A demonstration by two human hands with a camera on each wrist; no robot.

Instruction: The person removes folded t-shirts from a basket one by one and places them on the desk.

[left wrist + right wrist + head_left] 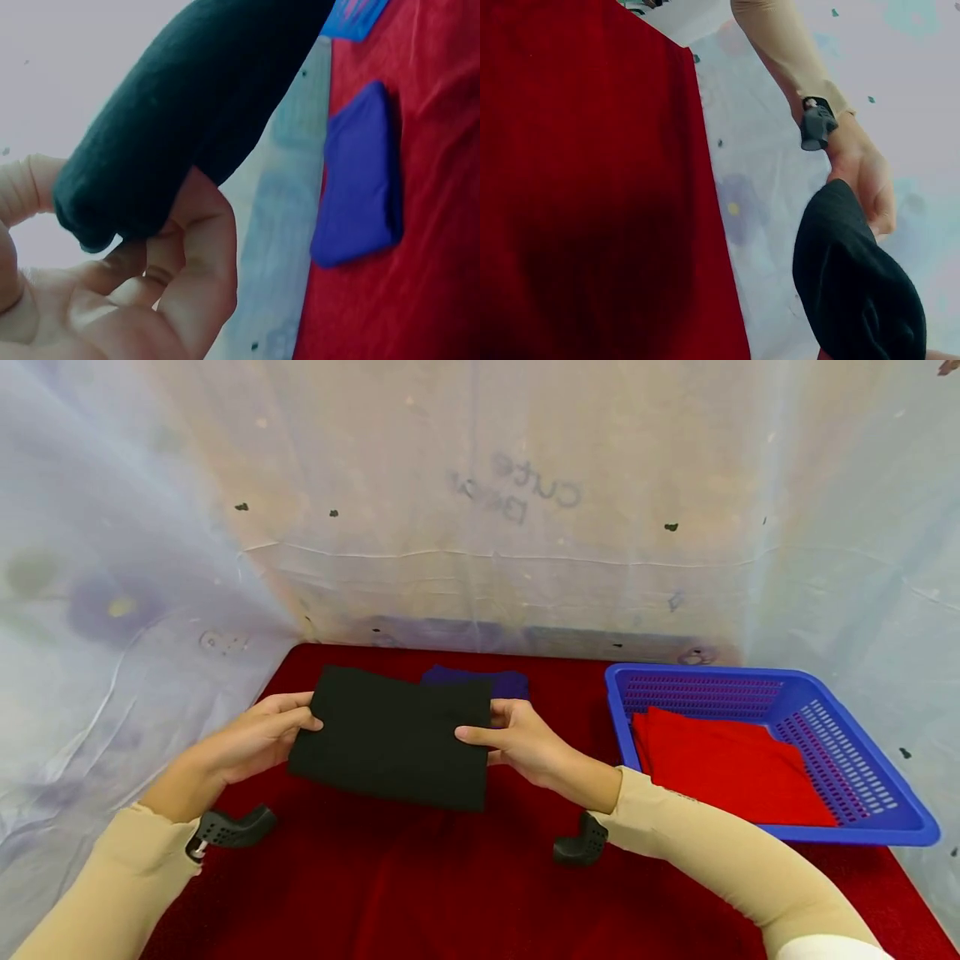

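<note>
A folded black cloth (393, 737) is held up above the red table (420, 893). My left hand (258, 735) pinches its left edge and my right hand (517, 739) pinches its right edge, thumbs on top. In the left wrist view the black cloth (187, 105) rests on my curled fingers (180, 270). The right wrist view shows the black cloth (855, 285) and the left hand (866, 176) beyond it. A folded dark blue cloth (480, 680) lies on the table behind the black one, also seen as the blue cloth (358, 180).
A blue plastic basket (862, 752) stands at the right with a folded red cloth (723, 764) inside. A pale plastic sheet (480, 502) hangs behind and at both sides. The table's front half (577, 187) is bare red cloth.
</note>
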